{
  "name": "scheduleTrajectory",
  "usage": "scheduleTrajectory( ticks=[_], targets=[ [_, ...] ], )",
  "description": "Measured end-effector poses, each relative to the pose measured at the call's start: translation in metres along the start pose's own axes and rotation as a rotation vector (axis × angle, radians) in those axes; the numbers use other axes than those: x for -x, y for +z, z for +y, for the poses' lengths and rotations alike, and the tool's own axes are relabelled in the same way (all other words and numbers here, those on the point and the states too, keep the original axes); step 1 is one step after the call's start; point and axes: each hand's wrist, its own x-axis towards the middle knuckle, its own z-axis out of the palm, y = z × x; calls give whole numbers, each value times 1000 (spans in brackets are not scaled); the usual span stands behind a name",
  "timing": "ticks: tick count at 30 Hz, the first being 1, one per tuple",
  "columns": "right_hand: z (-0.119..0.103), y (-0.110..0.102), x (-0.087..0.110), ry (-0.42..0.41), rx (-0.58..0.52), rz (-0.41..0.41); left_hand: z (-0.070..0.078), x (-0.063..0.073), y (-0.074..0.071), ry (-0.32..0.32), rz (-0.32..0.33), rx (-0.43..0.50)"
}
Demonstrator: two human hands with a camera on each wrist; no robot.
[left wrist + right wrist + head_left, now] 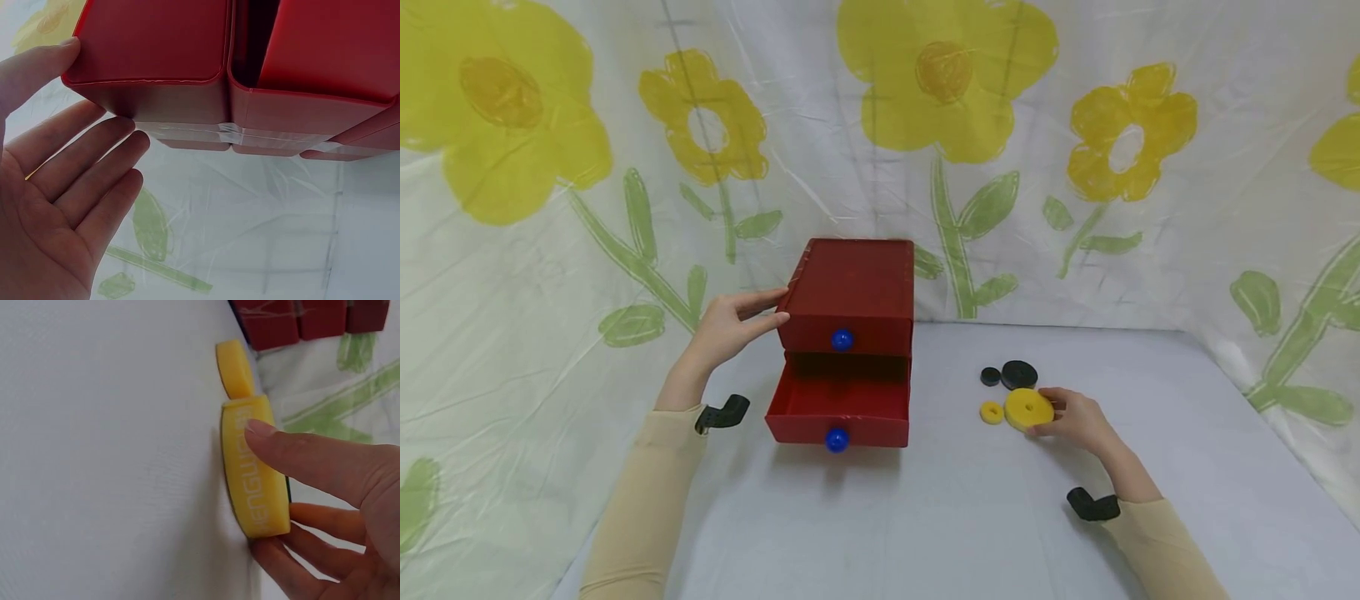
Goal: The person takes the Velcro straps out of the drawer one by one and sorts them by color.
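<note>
A red drawer cabinet [857, 279] with blue knobs stands on the table, its lower drawer [838, 429] pulled out and its upper drawer in. My left hand [733, 329] touches the cabinet's left side near the front; in the left wrist view the thumb rests at a corner and the fingers are nearly straight. My right hand [1078, 423] holds a large yellow disc [1028, 409] with a small centre hole, thumb and fingers at its edge. White lettering shows on the disc's rim in the right wrist view. A small yellow ring [992, 412] lies just left of it.
A large black disc [1019, 375] and a small black disc [990, 377] lie behind the yellow ones, right of the cabinet. A white sheet [820, 183] with yellow flowers hangs behind the table [955, 517]. Dark wrist mounts [1093, 504] sit on both sleeves.
</note>
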Motion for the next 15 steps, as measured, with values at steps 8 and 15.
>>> scheduleTrajectory(
  ticks=[8,15],
  targets=[
    [0,-4,0,0,-11,-29,-1,-1,1,9,-5,-16],
    [4,-5,1,2,-30,-36,2,1,0,0,3,2]
  ],
)
